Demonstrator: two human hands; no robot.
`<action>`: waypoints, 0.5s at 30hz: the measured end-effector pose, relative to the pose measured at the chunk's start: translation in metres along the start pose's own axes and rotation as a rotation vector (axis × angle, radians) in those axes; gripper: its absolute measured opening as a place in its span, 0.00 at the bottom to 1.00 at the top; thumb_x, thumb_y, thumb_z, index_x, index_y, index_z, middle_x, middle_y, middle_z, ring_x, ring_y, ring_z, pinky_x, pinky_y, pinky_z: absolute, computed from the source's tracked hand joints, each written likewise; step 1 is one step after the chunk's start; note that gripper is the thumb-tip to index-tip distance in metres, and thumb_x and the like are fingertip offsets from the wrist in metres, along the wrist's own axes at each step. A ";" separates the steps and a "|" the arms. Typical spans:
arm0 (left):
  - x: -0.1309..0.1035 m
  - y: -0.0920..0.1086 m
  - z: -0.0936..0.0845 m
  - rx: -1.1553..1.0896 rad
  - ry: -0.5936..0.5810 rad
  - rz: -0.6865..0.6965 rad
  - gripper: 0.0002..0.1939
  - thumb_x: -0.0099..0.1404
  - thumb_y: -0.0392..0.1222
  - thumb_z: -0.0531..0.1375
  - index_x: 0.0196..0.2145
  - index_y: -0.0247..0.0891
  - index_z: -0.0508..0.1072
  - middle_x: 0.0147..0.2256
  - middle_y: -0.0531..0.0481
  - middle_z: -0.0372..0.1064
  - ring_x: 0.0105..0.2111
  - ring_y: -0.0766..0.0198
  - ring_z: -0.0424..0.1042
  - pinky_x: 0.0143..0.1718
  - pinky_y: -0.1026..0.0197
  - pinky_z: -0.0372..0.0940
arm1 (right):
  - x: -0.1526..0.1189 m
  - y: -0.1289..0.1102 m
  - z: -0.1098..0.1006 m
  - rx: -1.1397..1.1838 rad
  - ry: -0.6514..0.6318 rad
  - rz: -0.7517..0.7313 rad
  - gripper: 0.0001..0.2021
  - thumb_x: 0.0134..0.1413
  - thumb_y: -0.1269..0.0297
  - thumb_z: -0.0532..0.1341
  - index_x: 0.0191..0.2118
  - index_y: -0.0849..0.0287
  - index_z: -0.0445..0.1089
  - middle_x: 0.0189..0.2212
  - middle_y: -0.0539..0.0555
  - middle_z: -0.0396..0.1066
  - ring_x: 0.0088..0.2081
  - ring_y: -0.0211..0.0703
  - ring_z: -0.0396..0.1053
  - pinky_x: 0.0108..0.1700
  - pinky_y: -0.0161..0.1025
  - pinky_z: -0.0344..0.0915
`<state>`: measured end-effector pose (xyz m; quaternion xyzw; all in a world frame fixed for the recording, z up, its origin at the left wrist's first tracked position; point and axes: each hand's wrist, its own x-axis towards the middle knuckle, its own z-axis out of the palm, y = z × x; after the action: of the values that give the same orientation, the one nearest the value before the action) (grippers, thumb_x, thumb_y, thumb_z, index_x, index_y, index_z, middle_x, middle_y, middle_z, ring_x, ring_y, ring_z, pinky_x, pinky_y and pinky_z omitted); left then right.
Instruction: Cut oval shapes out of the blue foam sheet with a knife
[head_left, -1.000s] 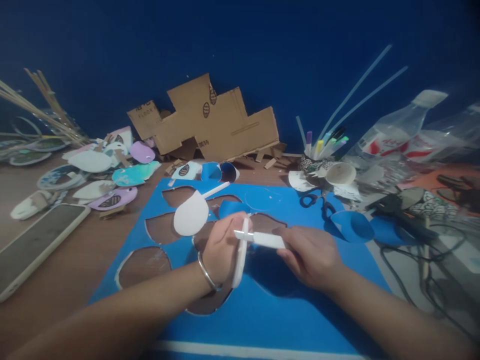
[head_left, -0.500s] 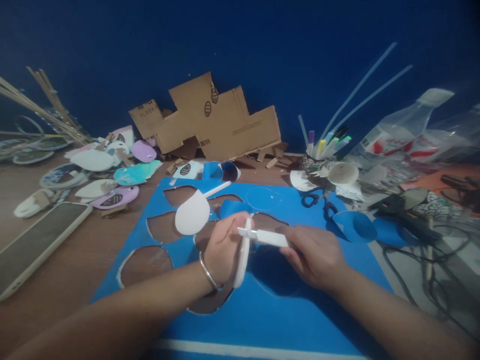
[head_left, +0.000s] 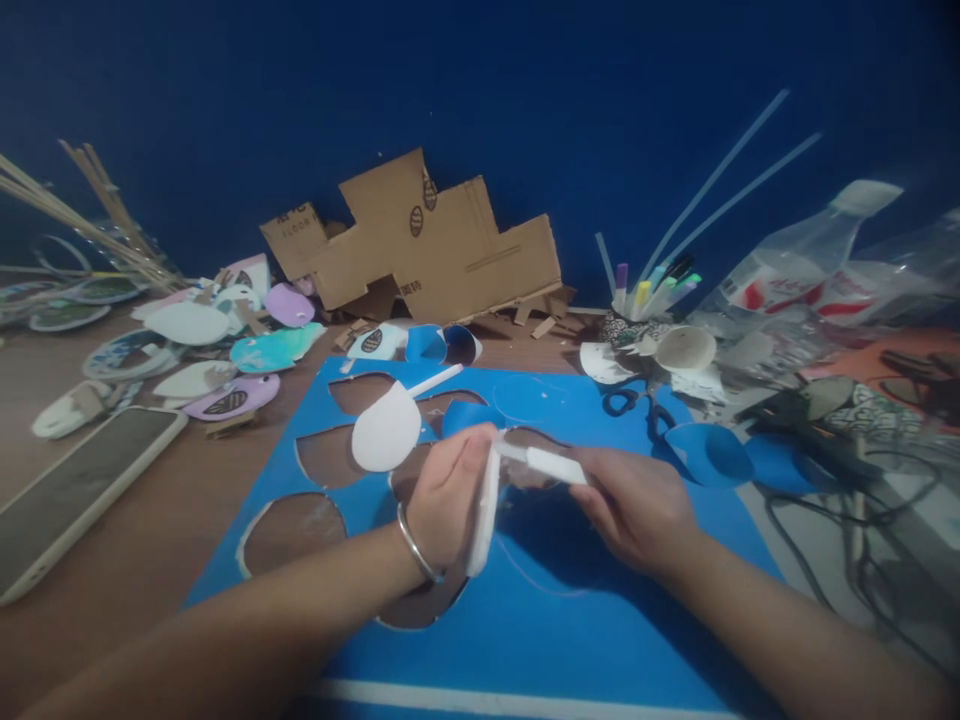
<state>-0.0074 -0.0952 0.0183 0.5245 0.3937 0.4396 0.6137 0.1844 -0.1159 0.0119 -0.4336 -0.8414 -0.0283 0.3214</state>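
Note:
My left hand (head_left: 450, 490) grips a white foam cutout (head_left: 486, 520) on edge, most of its face hidden behind the fingers. In my right hand (head_left: 637, 505) is a white-handled utility knife (head_left: 555, 466), its blade pointing left at the cutout's upper edge. Whether the blade touches the foam I cannot tell. Both hands are above a blue foam board (head_left: 585, 650) with several rounded holes cut through it. A white drop-shaped foam piece (head_left: 386, 430) lies on the board left of my left hand.
A phone (head_left: 82, 500) and several painted bird cutouts (head_left: 232, 397) lie on the left. Cut cardboard (head_left: 442, 250) leans at the back wall. Scissors (head_left: 621, 401), markers (head_left: 652, 290), plastic bottles (head_left: 817, 240) and black cables (head_left: 810, 560) crowd the right.
The knife blade has shifted from across the cutout's upper edge slightly to the right. My right hand has moved a little right with it; my left hand stays nearly in place.

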 end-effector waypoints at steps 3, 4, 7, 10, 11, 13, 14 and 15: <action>0.002 0.004 -0.002 0.258 0.095 0.088 0.18 0.65 0.48 0.45 0.23 0.36 0.61 0.19 0.55 0.52 0.21 0.70 0.54 0.23 0.66 0.51 | -0.001 0.004 0.001 0.154 0.018 0.188 0.11 0.57 0.64 0.50 0.38 0.60 0.66 0.25 0.52 0.69 0.25 0.37 0.65 0.26 0.34 0.59; 0.004 0.005 -0.003 0.366 0.117 0.107 0.16 0.65 0.47 0.46 0.24 0.36 0.62 0.21 0.55 0.55 0.22 0.69 0.56 0.24 0.65 0.52 | 0.000 0.005 0.003 0.236 0.026 0.289 0.10 0.57 0.63 0.50 0.37 0.59 0.67 0.24 0.51 0.68 0.24 0.37 0.65 0.26 0.33 0.59; 0.007 0.007 -0.004 0.538 0.095 0.063 0.10 0.63 0.46 0.49 0.35 0.38 0.65 0.28 0.51 0.64 0.26 0.66 0.62 0.26 0.65 0.55 | 0.002 0.010 0.012 0.616 0.060 0.605 0.12 0.56 0.57 0.51 0.33 0.59 0.67 0.18 0.48 0.61 0.18 0.34 0.58 0.19 0.32 0.55; 0.010 0.007 -0.005 0.590 0.014 0.053 0.10 0.62 0.44 0.50 0.40 0.39 0.64 0.34 0.49 0.67 0.31 0.63 0.66 0.29 0.63 0.58 | 0.007 0.012 0.020 1.031 0.058 0.818 0.14 0.49 0.55 0.57 0.38 0.59 0.65 0.21 0.46 0.59 0.14 0.28 0.49 0.13 0.29 0.46; 0.010 0.007 -0.005 0.634 -0.010 0.076 0.10 0.62 0.43 0.50 0.39 0.39 0.65 0.35 0.49 0.68 0.33 0.62 0.66 0.32 0.62 0.59 | 0.009 0.011 0.021 1.108 0.040 0.856 0.16 0.46 0.57 0.60 0.40 0.59 0.64 0.25 0.47 0.62 0.13 0.26 0.49 0.12 0.29 0.45; 0.010 0.007 -0.004 0.731 -0.060 0.138 0.08 0.62 0.42 0.51 0.38 0.40 0.66 0.36 0.49 0.68 0.36 0.61 0.66 0.35 0.61 0.59 | 0.014 0.006 0.020 1.175 -0.011 0.879 0.20 0.41 0.59 0.64 0.43 0.60 0.64 0.29 0.50 0.64 0.14 0.24 0.49 0.12 0.28 0.45; 0.009 0.007 -0.004 0.768 -0.092 0.166 0.08 0.62 0.41 0.51 0.37 0.40 0.66 0.36 0.50 0.68 0.36 0.61 0.66 0.35 0.60 0.59 | 0.017 0.003 0.018 1.171 -0.037 0.886 0.19 0.40 0.60 0.64 0.41 0.62 0.65 0.27 0.50 0.65 0.14 0.24 0.50 0.13 0.28 0.45; 0.009 0.007 -0.003 0.794 -0.123 0.189 0.08 0.62 0.41 0.50 0.37 0.40 0.66 0.36 0.50 0.68 0.36 0.61 0.67 0.36 0.60 0.59 | 0.019 0.000 0.016 1.153 -0.052 0.896 0.16 0.40 0.61 0.64 0.37 0.63 0.66 0.24 0.49 0.64 0.14 0.24 0.50 0.13 0.28 0.45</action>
<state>-0.0087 -0.0851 0.0243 0.7795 0.4455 0.2760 0.3430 0.1682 -0.0971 0.0094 -0.4987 -0.4716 0.5638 0.4594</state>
